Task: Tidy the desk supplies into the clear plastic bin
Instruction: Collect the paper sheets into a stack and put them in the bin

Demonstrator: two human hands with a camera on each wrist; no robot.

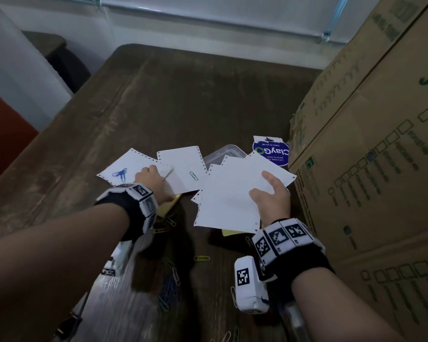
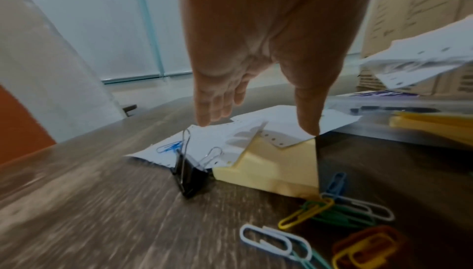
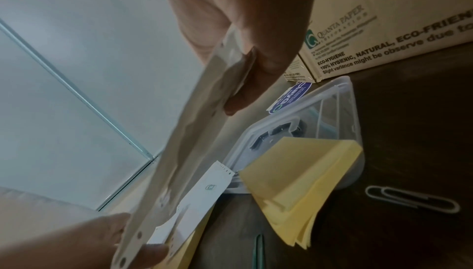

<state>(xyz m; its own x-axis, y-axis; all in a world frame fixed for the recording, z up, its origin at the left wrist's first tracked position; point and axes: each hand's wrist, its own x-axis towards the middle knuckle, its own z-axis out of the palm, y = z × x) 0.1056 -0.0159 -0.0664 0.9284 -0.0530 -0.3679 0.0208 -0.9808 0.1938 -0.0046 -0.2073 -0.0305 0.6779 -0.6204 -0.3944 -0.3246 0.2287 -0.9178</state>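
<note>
My right hand pinches a fanned stack of white perforated sheets and holds it tilted above the desk; its thumb lies on top. The stack hides most of the clear plastic bin. In the right wrist view the bin holds black binder clips, and a yellow sticky pad leans on its near rim. My left hand reaches with straight, spread fingers over two loose sheets lying on the desk. One carries a green paper clip, the other blue clips.
A black binder clip and a second yellow pad lie just below my left hand. Coloured paper clips are scattered near me. Tall cardboard boxes wall off the right side. A blue ClayGo card lies beside the bin.
</note>
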